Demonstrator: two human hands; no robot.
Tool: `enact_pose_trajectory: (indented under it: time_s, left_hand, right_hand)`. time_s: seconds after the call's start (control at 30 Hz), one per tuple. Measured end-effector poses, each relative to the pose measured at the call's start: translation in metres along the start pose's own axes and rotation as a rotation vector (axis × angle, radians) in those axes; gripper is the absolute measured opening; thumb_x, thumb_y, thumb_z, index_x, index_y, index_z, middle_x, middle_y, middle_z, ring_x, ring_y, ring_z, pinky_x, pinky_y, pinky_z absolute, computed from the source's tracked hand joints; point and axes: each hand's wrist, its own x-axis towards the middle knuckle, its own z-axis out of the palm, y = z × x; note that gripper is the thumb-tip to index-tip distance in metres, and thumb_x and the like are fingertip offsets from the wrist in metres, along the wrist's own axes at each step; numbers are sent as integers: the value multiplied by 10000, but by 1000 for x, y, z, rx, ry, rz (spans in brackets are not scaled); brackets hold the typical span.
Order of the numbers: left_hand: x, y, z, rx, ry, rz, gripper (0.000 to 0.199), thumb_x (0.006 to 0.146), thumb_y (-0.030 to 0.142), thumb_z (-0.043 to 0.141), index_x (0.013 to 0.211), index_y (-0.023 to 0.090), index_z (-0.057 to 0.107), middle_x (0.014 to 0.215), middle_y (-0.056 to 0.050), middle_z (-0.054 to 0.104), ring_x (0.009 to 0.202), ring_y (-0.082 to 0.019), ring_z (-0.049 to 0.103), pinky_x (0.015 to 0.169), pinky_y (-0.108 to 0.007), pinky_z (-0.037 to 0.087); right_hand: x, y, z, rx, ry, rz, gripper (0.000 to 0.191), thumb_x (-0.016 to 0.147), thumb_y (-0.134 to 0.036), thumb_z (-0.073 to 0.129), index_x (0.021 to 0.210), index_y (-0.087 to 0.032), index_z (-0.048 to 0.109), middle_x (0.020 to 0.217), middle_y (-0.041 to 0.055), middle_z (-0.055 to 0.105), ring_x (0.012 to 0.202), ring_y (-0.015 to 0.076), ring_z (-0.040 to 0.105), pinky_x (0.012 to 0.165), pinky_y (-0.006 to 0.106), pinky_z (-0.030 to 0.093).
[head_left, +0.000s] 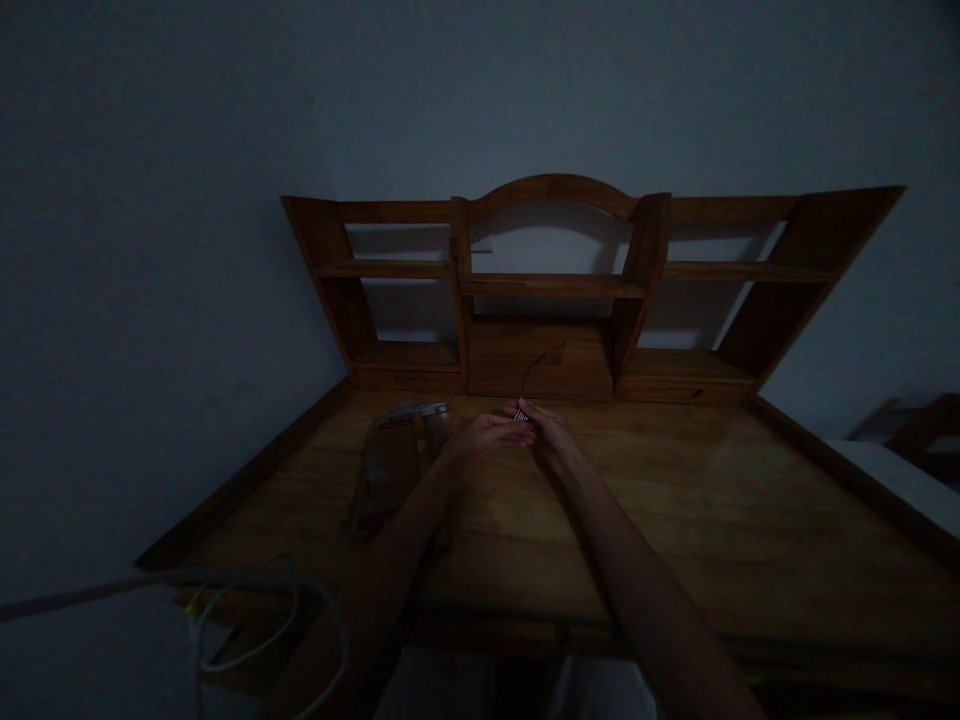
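My left hand (489, 436) and my right hand (551, 434) meet over the middle of the desk. Between their fingertips they pinch a small object with dark and light stripes (520, 415), too small and dim to name. From it a thin dark wire (534, 366) curves up and to the right. Left of my hands, a hammer (421, 436) with a metal head and a wooden handle lies on a flat package (384, 462) with red edges. My left forearm hides part of that package.
The wooden desk (675, 500) carries a shelf unit (553, 287) along its back, against the wall. At the lower left, a pale cable (247, 660) loops near the desk's front corner. A white surface (892, 480) shows beyond the right edge. The room is dim.
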Motion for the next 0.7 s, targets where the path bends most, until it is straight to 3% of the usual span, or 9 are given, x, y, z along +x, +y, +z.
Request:
enact_pose_trajectory:
  time_s: [0.33,0.7]
  left_hand:
    - [-1,-1,-3,-48,-8,7,348,706,366,752,936,106,742,1019,-151,716,992,-271,659,993,-420,442]
    - [-1,0,-3,-31,129,3,372,648,370,791,891,92,744,966,-145,727,936,-248,675,967,-390,448]
  right_hand:
    - [1,1,0,12,-40,-8,308,701,-397,758,913,-174,735,985,89,728,784,166,670,671,251,508]
    - [-3,0,4,-42,-32,-39,299,642,-366,795,860,-165,759,920,87,735,791,167,661,735,275,489]
